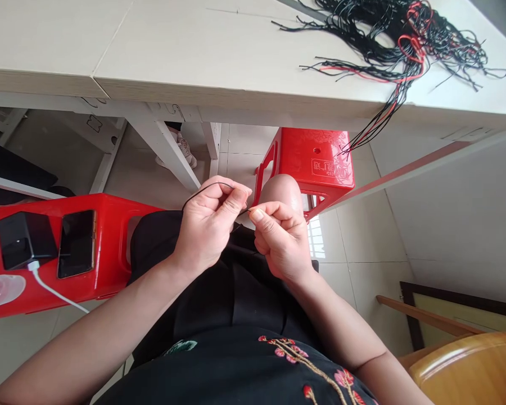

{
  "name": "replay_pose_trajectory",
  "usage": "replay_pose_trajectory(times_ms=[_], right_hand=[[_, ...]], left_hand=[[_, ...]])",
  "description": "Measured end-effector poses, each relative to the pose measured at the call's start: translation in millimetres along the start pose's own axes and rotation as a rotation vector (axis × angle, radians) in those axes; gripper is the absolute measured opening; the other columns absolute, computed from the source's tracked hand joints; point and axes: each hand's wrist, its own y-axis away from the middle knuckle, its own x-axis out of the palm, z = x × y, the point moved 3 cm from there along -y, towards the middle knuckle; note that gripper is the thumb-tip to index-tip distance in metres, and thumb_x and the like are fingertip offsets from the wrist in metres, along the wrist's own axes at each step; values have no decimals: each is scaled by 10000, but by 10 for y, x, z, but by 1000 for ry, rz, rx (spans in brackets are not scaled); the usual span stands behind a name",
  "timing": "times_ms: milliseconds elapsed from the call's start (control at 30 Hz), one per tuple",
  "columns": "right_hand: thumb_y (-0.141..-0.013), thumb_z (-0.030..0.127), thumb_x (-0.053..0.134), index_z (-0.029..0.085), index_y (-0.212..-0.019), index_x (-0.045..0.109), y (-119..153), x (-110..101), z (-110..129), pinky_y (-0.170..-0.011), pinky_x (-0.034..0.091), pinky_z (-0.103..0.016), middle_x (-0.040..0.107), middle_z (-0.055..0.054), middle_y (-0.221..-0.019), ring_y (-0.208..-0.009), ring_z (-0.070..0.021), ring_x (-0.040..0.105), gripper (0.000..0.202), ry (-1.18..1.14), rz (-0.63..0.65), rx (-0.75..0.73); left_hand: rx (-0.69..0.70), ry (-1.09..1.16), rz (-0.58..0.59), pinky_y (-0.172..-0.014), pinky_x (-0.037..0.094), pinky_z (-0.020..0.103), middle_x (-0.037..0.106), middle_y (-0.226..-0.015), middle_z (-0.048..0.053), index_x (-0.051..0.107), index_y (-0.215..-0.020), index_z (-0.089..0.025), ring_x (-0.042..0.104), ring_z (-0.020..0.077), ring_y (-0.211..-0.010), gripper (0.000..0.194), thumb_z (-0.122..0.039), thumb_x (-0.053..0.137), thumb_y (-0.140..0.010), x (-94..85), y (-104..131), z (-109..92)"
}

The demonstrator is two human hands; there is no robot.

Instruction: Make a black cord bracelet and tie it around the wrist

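A thin black cord (206,189) loops over the fingers of my left hand (208,225), which pinches it between thumb and forefinger. Close beside it, my right hand (281,239) pinches the same cord near its thumb tip. Between the fingertips a short dark bit of cord shows; its fine detail is too small to tell. Both hands are above my lap, below the table's front edge. On the table (172,45), at the upper right, lies a tangled bundle of black cords (371,34) with some red ones, and several ends hang over the edge.
A red stool (316,160) stands under the table, beyond my knee. At the left, another red stool (112,247) holds a black box (25,239) with a white cable, a phone (76,243) and a clear plastic item (2,291). A wooden chair (472,368) is at lower right.
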Motion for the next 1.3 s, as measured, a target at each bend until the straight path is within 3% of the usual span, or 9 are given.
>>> replay_pose_trajectory(times_ms=[400,500,600,667,800,933,1033,1167,1300], right_hand=[[-738,470,768,182,-840,675,8,-10,-100,-296,141,-174,367,112,-460,-334,-19,195,319,-85,86,172],[-836,425,682,199,-873,691,-16,-83,-70,-371,290,-197,488,68,-527,-408,-52,344,229,129,102,-56],[-868,292,654,200,-805,699,-37,-125,42,-602,465,-255,607,6,-682,-631,-106,524,120,435,143,-372],[-870,260,645,196,-785,697,-50,-135,88,-700,487,-282,621,-9,-725,-722,-126,556,118,524,168,-418],[-833,403,679,178,-770,663,-59,-150,22,-548,440,-237,563,23,-629,-580,-91,492,234,323,131,-66],[-675,502,793,164,-735,675,-25,-135,-92,-373,249,-194,416,84,-465,-414,-42,298,363,107,62,164],[-636,468,820,156,-682,670,-15,-130,-133,-338,174,-182,369,99,-408,-370,-26,235,349,-2,30,245],[-624,362,809,162,-616,637,-17,-143,-125,-329,153,-167,335,107,-393,-354,-15,202,265,-106,-14,292],[-642,275,773,163,-573,598,-28,-160,-105,-331,164,-157,309,109,-400,-357,-11,197,219,-155,-42,277]], left_hand=[[-140,193,-16,-314,209,146,498,-545,-54,645,-703,-184,343,34,-404,250,-359,824,-696,37,-17,12],[-214,208,2,-314,216,130,512,-559,-53,634,-698,-171,342,23,-401,266,-350,830,-688,57,2,32],[-284,215,5,-317,216,114,525,-569,-52,627,-693,-163,340,13,-400,268,-337,831,-687,66,31,67],[-305,212,-5,-318,216,107,525,-574,-53,627,-693,-161,343,11,-404,262,-330,827,-692,64,48,93],[-281,200,-20,-317,238,109,513,-558,-55,633,-682,-161,362,18,-413,251,-321,827,-692,63,56,130],[-235,174,-18,-315,243,114,510,-536,-57,647,-677,-159,360,15,-406,260,-336,837,-681,86,44,139],[-260,181,-11,-311,236,114,506,-528,-58,660,-684,-161,364,17,-406,277,-355,854,-652,108,41,129],[-446,223,31,-318,229,98,506,-597,-50,699,-742,-156,351,9,-421,189,-312,804,-719,105,47,116],[-588,213,72,-361,332,128,588,-753,27,747,-821,-131,478,52,-531,119,-203,657,-796,25,43,90]])
